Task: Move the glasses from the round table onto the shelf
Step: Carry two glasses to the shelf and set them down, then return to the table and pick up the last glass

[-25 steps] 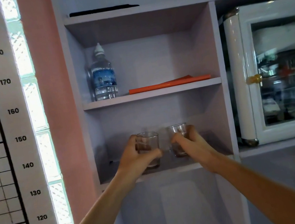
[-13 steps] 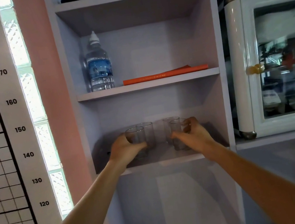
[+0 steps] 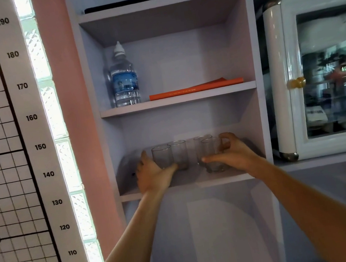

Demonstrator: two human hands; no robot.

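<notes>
— What are the glasses looking like from where you're standing?

— Four clear, straight-sided tumblers are standing upright on the lower shelf (image 3: 185, 184), all of them looking empty. Going left to right: the front-left glass (image 3: 162, 157) is sitting just beside the back-left glass (image 3: 179, 154), their walls overlapping from my angle, so I can't say whether they're touching. Then there's a small gap, and the back-right glass (image 3: 200, 147) is standing partly behind the front-right glass (image 3: 213, 155).

— And your hands?

— My left hand (image 3: 151, 173) is reaching into the shelf with the fingers spread wide; the thumb is pointing up just left of the front-left glass and my fingertip is stretching under its base toward the back-left one. The palm is loose around that glass, not clamping it. My right hand (image 3: 232, 154) is curling around the front-right glass, thumb lying along its near side and the fingers arching over its far rim. Whether I'm actually gripping it or only cupping it, I cannot tell.

— Anything else nearby?

— One shelf up, a water bottle (image 3: 124, 79) is standing at the left and an orange book (image 3: 195, 88) is lying flat to its right. A white glass-door cabinet (image 3: 322, 73) is sitting farther right.
</notes>
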